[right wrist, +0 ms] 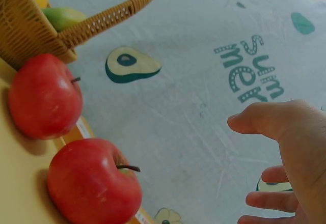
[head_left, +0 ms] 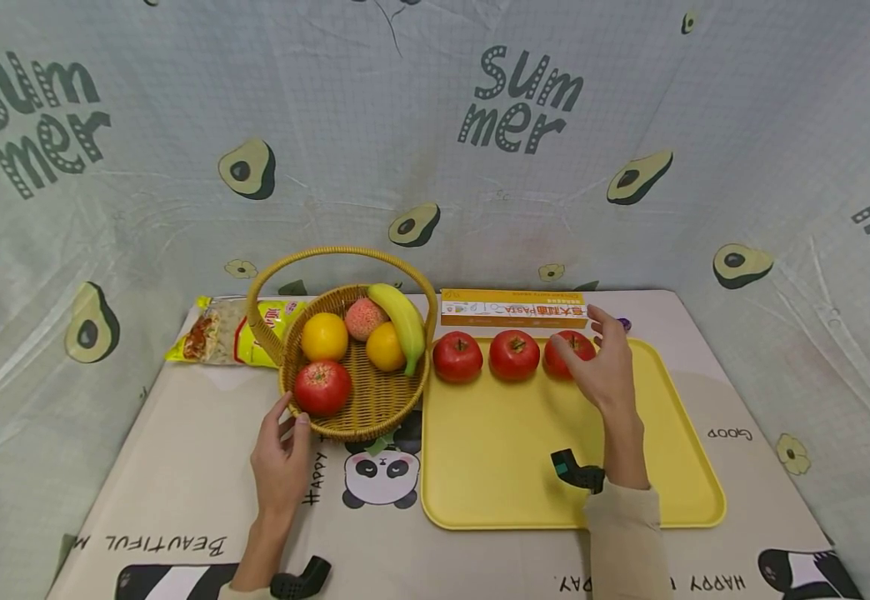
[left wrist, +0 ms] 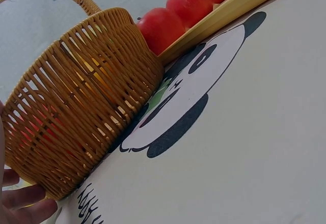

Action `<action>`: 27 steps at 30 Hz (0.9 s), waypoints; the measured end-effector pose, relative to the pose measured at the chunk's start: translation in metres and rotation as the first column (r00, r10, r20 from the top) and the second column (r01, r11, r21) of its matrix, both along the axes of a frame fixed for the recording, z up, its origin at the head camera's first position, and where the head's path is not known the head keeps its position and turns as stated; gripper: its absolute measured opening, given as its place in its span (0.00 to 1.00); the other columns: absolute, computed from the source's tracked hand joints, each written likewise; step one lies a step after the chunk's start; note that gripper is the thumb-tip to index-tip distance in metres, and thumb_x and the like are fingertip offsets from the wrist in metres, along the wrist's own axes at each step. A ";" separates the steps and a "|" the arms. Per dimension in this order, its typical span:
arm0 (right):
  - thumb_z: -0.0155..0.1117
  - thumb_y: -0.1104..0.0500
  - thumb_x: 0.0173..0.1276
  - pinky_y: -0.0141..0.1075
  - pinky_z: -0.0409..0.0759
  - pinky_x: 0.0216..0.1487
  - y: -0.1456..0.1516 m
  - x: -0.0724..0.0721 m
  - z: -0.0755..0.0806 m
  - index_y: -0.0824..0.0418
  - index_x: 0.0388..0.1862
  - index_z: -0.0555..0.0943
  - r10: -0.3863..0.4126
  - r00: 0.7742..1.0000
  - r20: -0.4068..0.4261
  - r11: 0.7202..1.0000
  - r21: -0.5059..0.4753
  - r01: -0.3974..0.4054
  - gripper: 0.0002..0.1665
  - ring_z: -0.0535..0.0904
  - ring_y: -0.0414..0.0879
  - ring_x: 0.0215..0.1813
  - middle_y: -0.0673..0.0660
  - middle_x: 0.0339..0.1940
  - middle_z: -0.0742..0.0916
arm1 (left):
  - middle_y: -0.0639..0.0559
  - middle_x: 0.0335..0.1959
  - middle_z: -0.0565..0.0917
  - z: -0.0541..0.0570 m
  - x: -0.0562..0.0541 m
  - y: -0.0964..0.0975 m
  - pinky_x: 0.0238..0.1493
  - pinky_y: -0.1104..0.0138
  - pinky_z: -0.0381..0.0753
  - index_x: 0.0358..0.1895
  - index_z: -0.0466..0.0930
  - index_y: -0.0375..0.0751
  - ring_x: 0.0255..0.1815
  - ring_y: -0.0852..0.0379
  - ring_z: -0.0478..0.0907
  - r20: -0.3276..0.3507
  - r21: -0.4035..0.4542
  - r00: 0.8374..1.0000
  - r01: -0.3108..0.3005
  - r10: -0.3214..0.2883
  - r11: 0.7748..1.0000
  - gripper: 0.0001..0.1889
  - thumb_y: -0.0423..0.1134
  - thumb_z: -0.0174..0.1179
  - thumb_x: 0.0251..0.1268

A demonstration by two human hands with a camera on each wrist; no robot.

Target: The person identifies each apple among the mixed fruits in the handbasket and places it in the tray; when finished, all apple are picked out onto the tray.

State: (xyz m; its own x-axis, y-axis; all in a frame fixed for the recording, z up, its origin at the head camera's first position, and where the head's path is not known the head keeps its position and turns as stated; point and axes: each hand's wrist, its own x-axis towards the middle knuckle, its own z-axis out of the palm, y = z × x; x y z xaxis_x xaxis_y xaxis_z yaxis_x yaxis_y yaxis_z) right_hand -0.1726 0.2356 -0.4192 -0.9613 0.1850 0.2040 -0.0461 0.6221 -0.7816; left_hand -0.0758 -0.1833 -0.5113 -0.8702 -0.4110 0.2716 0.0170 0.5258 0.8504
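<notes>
Three apples [head_left: 513, 356] look done, 11 to 12 o'clock on my tray [head_left: 510, 450]; red fruit [head_left: 322, 388] maybe left, 8 o'clock in the basket [head_left: 371, 414]; right hand [head_left: 606, 373] by the third apple [head_left: 583, 345], fingers apart; left hand [head_left: 281, 458] loose beside the basket, can't tell if touching

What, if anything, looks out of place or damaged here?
Nothing stands out: three red apples line the far edge of the yellow tray, the banana and other fruit lie inside the wicker basket, and no spill or damage shows.
</notes>
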 end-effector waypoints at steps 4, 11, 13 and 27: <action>0.67 0.43 0.66 0.60 0.68 0.73 -0.006 0.002 0.004 0.61 0.77 0.61 0.022 0.999 -0.025 1.000 0.008 -0.021 0.48 0.66 0.61 0.74 0.62 0.75 0.70 | 0.44 0.71 0.74 0.000 -0.001 0.000 0.50 0.94 0.64 0.72 0.68 0.42 0.61 0.38 0.81 -0.001 -0.002 1.000 -0.001 0.001 1.000 0.25 0.44 0.52 0.77; 0.68 0.44 0.64 0.60 0.70 0.71 -0.018 0.005 0.008 0.61 0.76 0.62 0.057 0.997 -0.061 0.998 0.022 -0.055 0.47 0.68 0.60 0.72 0.61 0.74 0.71 | 0.44 0.71 0.74 0.001 0.000 0.001 0.50 0.93 0.65 0.72 0.68 0.43 0.61 0.38 0.81 0.004 -0.004 1.000 -0.003 0.003 1.000 0.25 0.45 0.52 0.77; 0.69 0.46 0.64 0.61 0.71 0.70 -0.022 0.005 0.008 0.61 0.76 0.63 0.073 0.994 -0.082 0.997 0.026 -0.072 0.47 0.69 0.60 0.71 0.62 0.73 0.72 | 0.44 0.71 0.74 0.001 0.000 0.001 0.50 0.93 0.65 0.72 0.68 0.43 0.61 0.38 0.81 0.007 -0.004 1.000 -0.003 0.003 1.000 0.25 0.45 0.52 0.77; 0.73 0.51 0.61 0.58 0.78 0.64 -0.060 0.007 0.021 0.60 0.72 0.67 0.212 0.959 -0.188 0.977 0.015 -0.213 0.42 0.77 0.59 0.62 0.62 0.67 0.76 | 0.44 0.71 0.74 0.000 0.000 0.001 0.50 0.94 0.64 0.72 0.68 0.42 0.61 0.38 0.81 0.004 -0.010 1.000 -0.007 0.007 1.000 0.24 0.45 0.52 0.77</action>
State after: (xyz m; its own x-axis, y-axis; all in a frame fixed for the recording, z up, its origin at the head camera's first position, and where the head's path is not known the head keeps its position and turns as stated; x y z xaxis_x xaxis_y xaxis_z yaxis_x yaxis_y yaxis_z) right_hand -0.1654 0.1757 -0.3978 -0.9232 -0.0177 0.3839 -0.3228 0.5779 -0.7496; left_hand -0.0759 -0.1827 -0.5111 -0.8684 -0.4145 0.2720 0.0097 0.5342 0.8453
